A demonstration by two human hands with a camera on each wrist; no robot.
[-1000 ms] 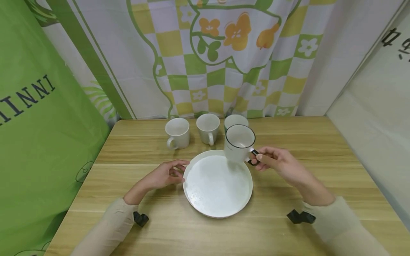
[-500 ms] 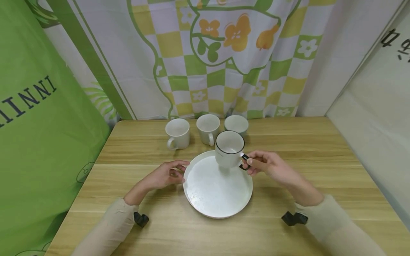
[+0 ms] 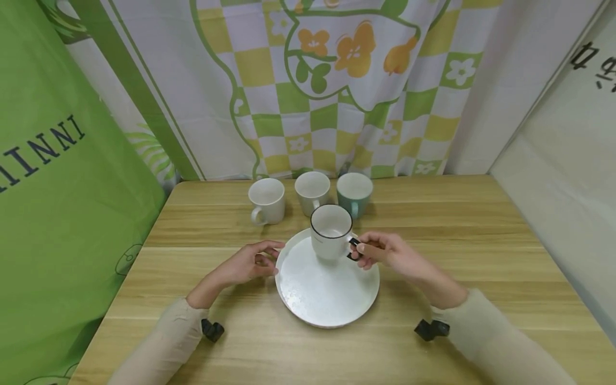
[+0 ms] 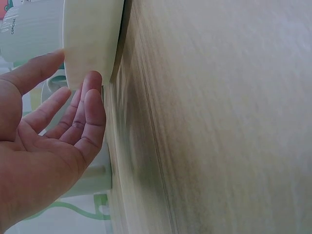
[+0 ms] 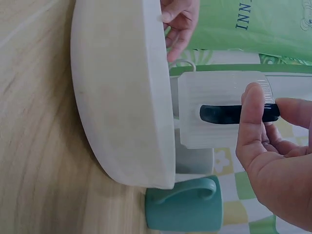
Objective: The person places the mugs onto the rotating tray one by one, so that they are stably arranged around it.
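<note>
Pinches upright cylindrical mug by black, right-pointing handle with right grip; touches round tray with left grip parted.

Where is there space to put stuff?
There's room on the tray in front of the held mug and the table right of the teal cup. Behind the tray it's crowded: two white cups beside the teal one.
</note>
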